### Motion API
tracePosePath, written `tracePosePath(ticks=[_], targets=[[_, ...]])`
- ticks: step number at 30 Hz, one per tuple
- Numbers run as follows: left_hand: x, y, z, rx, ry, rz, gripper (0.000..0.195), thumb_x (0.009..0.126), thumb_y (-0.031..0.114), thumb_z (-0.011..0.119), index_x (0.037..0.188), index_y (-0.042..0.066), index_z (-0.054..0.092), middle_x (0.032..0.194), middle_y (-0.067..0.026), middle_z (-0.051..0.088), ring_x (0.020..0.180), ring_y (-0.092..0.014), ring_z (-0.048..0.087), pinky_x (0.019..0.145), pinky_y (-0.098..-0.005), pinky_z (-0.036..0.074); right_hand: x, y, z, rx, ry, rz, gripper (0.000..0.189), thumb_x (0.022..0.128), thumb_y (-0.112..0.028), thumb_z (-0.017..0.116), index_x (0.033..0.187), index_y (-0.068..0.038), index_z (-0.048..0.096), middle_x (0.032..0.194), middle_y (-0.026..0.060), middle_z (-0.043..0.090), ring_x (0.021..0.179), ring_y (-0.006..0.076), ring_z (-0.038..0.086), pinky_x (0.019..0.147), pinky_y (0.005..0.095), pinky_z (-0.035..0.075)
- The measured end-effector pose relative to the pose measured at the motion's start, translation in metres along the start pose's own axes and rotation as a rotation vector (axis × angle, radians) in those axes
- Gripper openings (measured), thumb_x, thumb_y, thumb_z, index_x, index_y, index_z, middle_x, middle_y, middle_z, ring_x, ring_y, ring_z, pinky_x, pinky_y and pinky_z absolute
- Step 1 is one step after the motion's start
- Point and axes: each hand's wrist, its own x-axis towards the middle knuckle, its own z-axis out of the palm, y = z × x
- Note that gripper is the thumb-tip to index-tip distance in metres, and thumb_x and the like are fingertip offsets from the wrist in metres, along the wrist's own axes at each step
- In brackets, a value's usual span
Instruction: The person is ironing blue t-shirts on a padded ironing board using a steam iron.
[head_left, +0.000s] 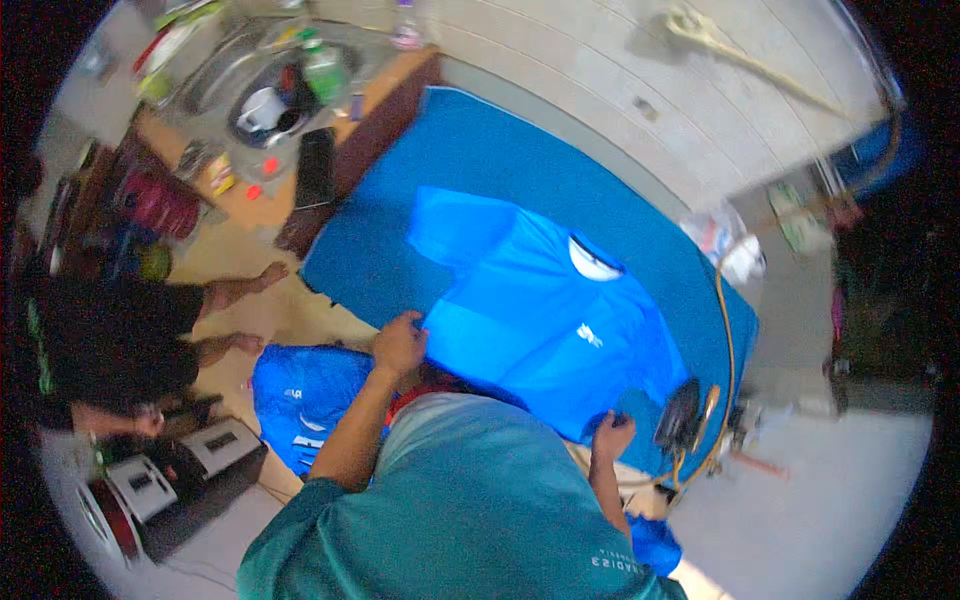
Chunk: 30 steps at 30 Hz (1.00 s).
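Note:
A bright blue short-sleeved T-shirt (517, 315) lies spread over a blue cloth-covered surface (487, 142). Its collar points away from me, and a small white print marks the chest. At the left corner of the hem, my left hand (400, 346) has its fingers closed on the fabric. My right hand (613, 436) pinches the other hem corner. Just right of that hand rests a dark object, apparently a clothes iron (677, 415), blurred. A tan cord (726, 330) runs past it along the surface's right edge.
A wooden counter (259, 210) with a sink holds a white mug (262, 110), a green bottle (322, 71) and a black phone-like slab (315, 166). At left a person in dark clothes (112, 345) sits. Blue bundled clothing (307, 390) lies beside my left arm. A plastic bag (731, 244) sits at right.

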Motion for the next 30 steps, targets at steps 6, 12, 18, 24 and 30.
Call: tracePosePath(ticks=[6,12,18,24,30], targets=[[0.035,-0.061,0.014,-0.533,-0.188,0.057,0.019,0.092,0.017,0.068,0.104,0.003,0.064,0.086,-0.0079,0.067,0.083,-0.017,0.062,0.073,-0.0317,0.05,0.013,0.065,0.035,0.487,-0.231,0.096,0.018,0.093,-0.019,0.067,0.104,-0.005,0.063,0.083,0.0035,0.065,0.074,0.0146,0.06,0.068,0.0312,0.05],[0.043,-0.049,-0.023,-0.563,-0.368,-0.064,0.024,0.089,0.019,0.073,0.103,0.003,0.063,0.091,-0.0064,0.065,0.086,-0.018,0.061,0.078,-0.0334,0.05,0.015,0.025,-0.018,0.896,-0.352,0.445,0.014,0.092,-0.008,0.066,0.105,-0.006,0.06,0.079,0.0007,0.061,0.07,0.0138,0.057,0.063,0.0309,0.049],[0.022,0.041,-0.026,0.547,-0.128,0.128,0.042,0.082,0.037,0.073,0.105,0.003,0.066,0.105,-0.0183,0.07,0.099,-0.038,0.067,0.083,-0.0511,0.053,0.055,0.035,-0.023,0.779,-0.294,0.421,0.035,0.092,-0.01,0.067,0.124,-0.003,0.055,0.08,0.0047,0.062,0.07,0.0161,0.063,0.06,0.0317,0.053],[0.025,0.2,0.068,0.856,-0.296,0.554,0.029,0.086,0.031,0.063,0.104,0.008,0.067,0.105,-0.0163,0.068,0.096,-0.034,0.068,0.08,-0.0481,0.054,0.124,0.006,-0.041,1.21,-0.124,0.854,0.047,0.093,-0.014,0.066,0.135,-0.004,0.047,0.09,0.0085,0.06,0.068,0.0188,0.062,0.057,0.0354,0.058],[0.05,0.34,0.241,0.409,-0.418,1.276,0.048,0.095,0.033,0.056,0.136,0.008,0.055,0.148,-0.0146,0.046,0.137,-0.036,0.042,0.116,-0.0522,0.03,0.14,0.011,-0.025,1.322,-0.043,0.855,0.026,0.09,-0.006,0.065,0.112,-0.007,0.05,0.081,0.0063,0.054,0.064,0.0188,0.061,0.053,0.0355,0.058]])
